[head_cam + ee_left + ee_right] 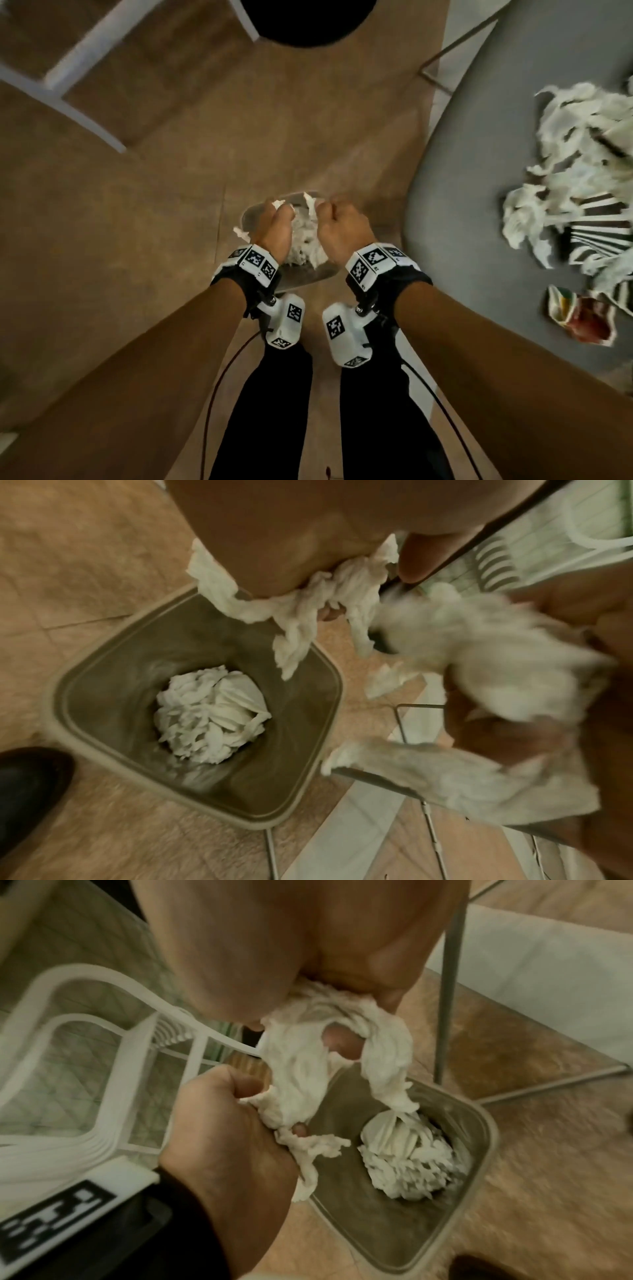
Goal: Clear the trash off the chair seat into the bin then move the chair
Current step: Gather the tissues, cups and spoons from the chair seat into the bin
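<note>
Both fists, left hand [274,226] and right hand [342,226], clutch crumpled tissue [298,1069] directly above the bin [192,802].

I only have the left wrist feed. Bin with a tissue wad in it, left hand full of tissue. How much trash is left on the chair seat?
Observer: Head view shows plenty: a pile of white tissues and a coloured wrapper on the grey chair seat.
Operator: Right hand's a blur here. Holding anything?
Observer: Yes, the right hand grips white tissue above the bin.
</note>
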`<state>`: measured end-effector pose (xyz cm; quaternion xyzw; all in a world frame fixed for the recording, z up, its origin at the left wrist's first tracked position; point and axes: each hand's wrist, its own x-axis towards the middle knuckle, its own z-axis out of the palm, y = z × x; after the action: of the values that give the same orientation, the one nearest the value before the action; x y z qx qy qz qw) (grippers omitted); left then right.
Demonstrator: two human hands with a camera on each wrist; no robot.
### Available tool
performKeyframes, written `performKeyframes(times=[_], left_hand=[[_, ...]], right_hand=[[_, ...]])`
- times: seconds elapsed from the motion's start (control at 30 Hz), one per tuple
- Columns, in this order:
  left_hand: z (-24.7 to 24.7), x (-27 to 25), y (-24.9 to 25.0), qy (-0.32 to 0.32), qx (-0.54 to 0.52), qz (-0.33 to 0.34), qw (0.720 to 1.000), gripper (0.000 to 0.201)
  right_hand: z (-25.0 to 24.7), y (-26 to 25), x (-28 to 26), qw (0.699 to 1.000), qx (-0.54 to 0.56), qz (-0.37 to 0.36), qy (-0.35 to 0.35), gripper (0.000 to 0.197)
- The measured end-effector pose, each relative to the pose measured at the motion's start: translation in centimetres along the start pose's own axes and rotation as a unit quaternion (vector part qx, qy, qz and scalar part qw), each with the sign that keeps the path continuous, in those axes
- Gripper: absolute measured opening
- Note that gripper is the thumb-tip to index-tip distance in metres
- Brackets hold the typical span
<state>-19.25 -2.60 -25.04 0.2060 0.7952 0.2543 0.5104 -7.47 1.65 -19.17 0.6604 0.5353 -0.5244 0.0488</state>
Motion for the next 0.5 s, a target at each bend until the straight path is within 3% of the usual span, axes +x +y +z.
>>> performKeyframes(times=[0.1, 0.23, 0.33, 0.4, 0.5], left_hand=[[0.0, 1.7, -3.0, -0.079, 0.005, -0.011, 0.997, 0.037], [0.0, 4.1, -6.6, -0.147, -0.008, -0.064, 0.987, 0.056], [-0.4, 5.8, -9.0, -0.138, 0.004, -0.068, 0.988, 0.059], [-1.4, 4.3, -6.8, -0.134, 0.039, -0.057, 0.989, 0.064], [-2.2, 3.0, -4.9, -0.099, 0.086, -0.025, 0.991, 0.042]], right_hand=[[2.9, 1.4, 1.7, 0.995, 0.063, 0.065, -0.037, 0.06], [6.0, 3.7, 4.0, 0.987, 0.095, 0.091, -0.09, 0.071], [6.6, 4.3, 4.8, 0.981, 0.114, 0.11, -0.116, 0.08], [6.6, 4.4, 5.0, 0.979, 0.124, 0.122, -0.11, 0.078], [6.3, 4.8, 4.9, 0.979, 0.14, 0.121, -0.089, 0.088]])
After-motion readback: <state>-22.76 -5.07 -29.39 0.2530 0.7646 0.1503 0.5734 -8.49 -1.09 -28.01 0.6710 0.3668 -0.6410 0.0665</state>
